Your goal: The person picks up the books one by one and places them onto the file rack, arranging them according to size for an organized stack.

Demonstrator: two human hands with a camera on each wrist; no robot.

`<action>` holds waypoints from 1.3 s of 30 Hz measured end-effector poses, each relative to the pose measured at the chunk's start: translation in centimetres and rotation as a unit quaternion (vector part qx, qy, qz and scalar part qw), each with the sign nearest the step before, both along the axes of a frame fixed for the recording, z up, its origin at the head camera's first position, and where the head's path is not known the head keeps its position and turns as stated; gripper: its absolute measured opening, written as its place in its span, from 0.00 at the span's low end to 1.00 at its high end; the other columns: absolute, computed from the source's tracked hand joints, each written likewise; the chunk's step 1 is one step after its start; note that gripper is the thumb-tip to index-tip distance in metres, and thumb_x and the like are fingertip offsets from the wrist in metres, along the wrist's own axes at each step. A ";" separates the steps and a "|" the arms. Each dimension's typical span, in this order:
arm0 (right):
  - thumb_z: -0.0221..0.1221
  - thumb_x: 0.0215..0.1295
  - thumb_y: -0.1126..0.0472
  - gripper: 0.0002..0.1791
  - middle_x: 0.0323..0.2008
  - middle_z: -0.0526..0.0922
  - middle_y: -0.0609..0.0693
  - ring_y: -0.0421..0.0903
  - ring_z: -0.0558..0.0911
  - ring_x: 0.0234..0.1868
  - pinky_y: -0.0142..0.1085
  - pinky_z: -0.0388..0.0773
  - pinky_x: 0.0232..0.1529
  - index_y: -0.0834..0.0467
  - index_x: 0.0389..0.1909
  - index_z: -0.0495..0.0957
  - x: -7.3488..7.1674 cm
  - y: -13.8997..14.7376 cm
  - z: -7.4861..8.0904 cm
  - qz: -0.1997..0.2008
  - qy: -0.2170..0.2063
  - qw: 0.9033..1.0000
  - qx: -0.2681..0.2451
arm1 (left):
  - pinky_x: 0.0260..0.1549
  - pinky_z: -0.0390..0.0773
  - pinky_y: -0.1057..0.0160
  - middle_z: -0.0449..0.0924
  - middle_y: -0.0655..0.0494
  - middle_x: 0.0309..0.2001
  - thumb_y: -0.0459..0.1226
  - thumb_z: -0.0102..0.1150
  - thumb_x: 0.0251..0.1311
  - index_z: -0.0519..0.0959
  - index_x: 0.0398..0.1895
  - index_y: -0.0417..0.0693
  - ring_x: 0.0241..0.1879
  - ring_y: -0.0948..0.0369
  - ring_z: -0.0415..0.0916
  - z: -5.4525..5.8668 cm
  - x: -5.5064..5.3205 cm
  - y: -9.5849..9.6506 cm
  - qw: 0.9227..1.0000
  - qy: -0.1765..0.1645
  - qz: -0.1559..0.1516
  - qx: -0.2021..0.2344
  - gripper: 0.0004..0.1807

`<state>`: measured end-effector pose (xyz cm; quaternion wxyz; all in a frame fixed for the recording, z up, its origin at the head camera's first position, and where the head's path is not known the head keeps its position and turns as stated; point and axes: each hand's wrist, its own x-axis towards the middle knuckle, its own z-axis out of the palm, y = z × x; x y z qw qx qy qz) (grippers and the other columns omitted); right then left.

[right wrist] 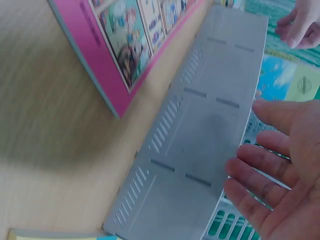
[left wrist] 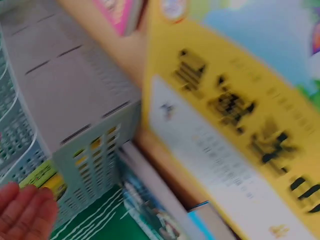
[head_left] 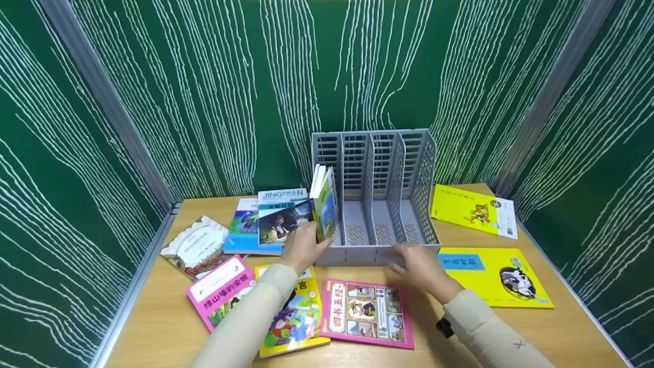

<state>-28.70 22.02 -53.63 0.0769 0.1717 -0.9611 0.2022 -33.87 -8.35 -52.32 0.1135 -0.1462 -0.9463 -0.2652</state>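
A grey file rack (head_left: 360,255) with several upright slots stands at the back of the table. In its leftmost slot, books with a green-and-blue picture cover (head_left: 326,207) stand upright, leaning slightly. My left hand (head_left: 302,248) is at the front of that slot, its fingers extended beside the yellow-green book spines (left wrist: 42,177) in the left wrist view; whether they touch is unclear. My right hand (head_left: 424,268) is at the rack's front edge toward the right, fingers spread and loosely bent, with nothing gripped in the right wrist view (right wrist: 295,170).
Left of the rack lie a dark-covered book (head_left: 276,225), a blue one (head_left: 240,243), a white one (head_left: 199,245) and a pink one (head_left: 219,289). In front are a yellow book (head_left: 296,322) and a pink-bordered book (head_left: 368,312). Two yellow books (head_left: 460,204) lie at right.
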 end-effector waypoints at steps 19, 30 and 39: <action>0.86 0.46 0.53 0.39 0.47 0.86 0.61 0.61 0.86 0.48 0.60 0.86 0.57 0.69 0.55 0.82 1.1 -1.8 -2.9 0.070 -0.139 0.987 0.032 | 0.49 0.90 0.58 0.89 0.46 0.47 0.33 0.67 0.73 0.85 0.50 0.40 0.48 0.51 0.89 -2.6 0.0 0.6 0.969 0.099 -0.134 -0.183 0.08; 0.88 0.40 0.51 0.34 0.37 0.83 0.51 0.50 0.80 0.38 0.55 0.86 0.51 0.63 0.44 0.84 0.5 -2.2 -4.0 0.082 -0.169 0.981 0.046 | 0.49 0.90 0.57 0.91 0.48 0.44 0.25 0.69 0.62 0.87 0.47 0.42 0.46 0.52 0.90 -2.6 -0.3 1.0 0.966 0.083 -0.144 -0.196 0.11; 0.88 0.40 0.57 0.34 0.41 0.83 0.52 0.51 0.80 0.43 0.56 0.84 0.59 0.64 0.48 0.83 0.3 -2.5 -4.0 0.071 -0.211 0.974 0.034 | 0.52 0.90 0.57 0.91 0.47 0.47 0.25 0.72 0.61 0.86 0.50 0.41 0.47 0.51 0.90 -2.2 -0.3 1.3 0.969 0.045 -0.146 -0.196 0.15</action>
